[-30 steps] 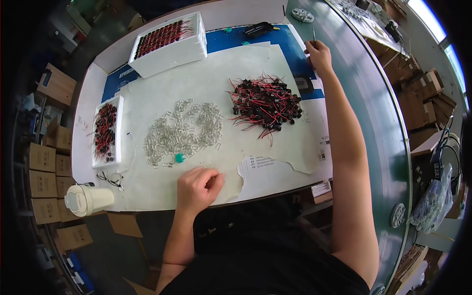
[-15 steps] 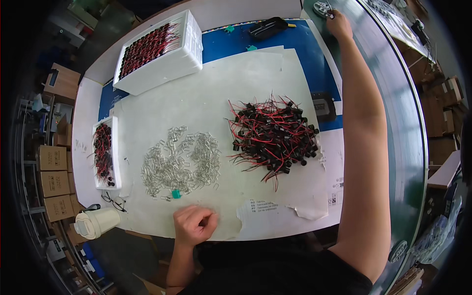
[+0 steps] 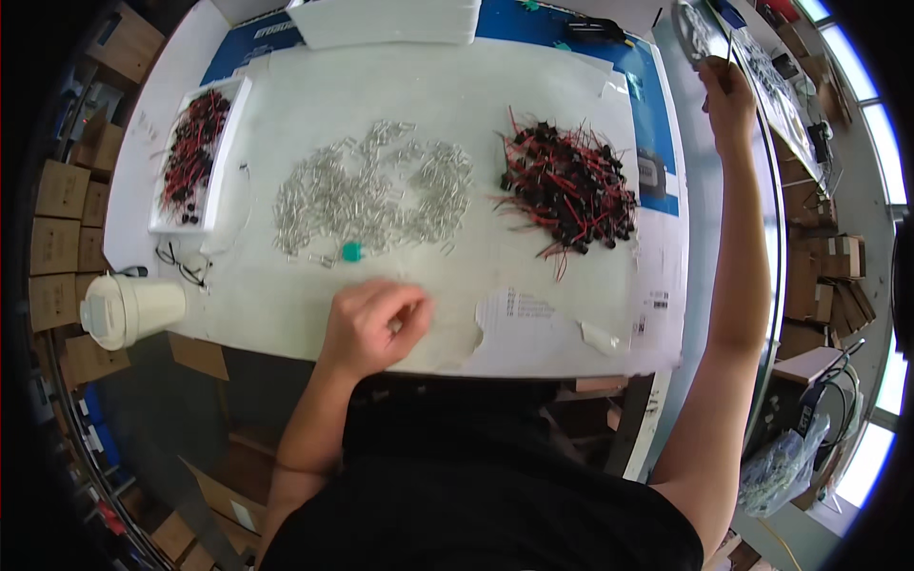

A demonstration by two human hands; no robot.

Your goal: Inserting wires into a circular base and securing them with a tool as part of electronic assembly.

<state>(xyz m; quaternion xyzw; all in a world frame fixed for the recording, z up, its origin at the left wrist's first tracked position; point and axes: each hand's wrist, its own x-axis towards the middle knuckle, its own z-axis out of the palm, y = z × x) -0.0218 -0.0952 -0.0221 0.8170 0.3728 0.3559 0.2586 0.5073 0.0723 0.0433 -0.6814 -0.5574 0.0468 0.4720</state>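
Observation:
My left hand (image 3: 376,325) is curled over the table's front edge, thumb and forefinger bent toward each other; whatever may be inside the fingers is hidden. Beyond it lie a small green block (image 3: 351,251) and a wide heap of small, shiny U-shaped metal clips (image 3: 362,190). At the far right, on the end of an outstretched arm, my right hand (image 3: 728,88) has its fingers closed on a thin rod (image 3: 730,48) that sticks up from them. Beside that hand is a blurred grey-white round object (image 3: 698,36). A pile of black cylindrical parts with red and black wires (image 3: 571,186) lies right of the clips.
At the left stands a white foam tray (image 3: 235,128) with more wired parts. A white foam box (image 3: 386,24) is at the back. A cream lidded cup (image 3: 143,309) and eyeglasses (image 3: 183,266) sit by the left corner. A black case (image 3: 592,31) lies at the back right.
The whole view has tilted, so the table sits higher in it. My right hand stays stretched to the far right, with the rod now pointing up. My left hand remains curled near the front edge.

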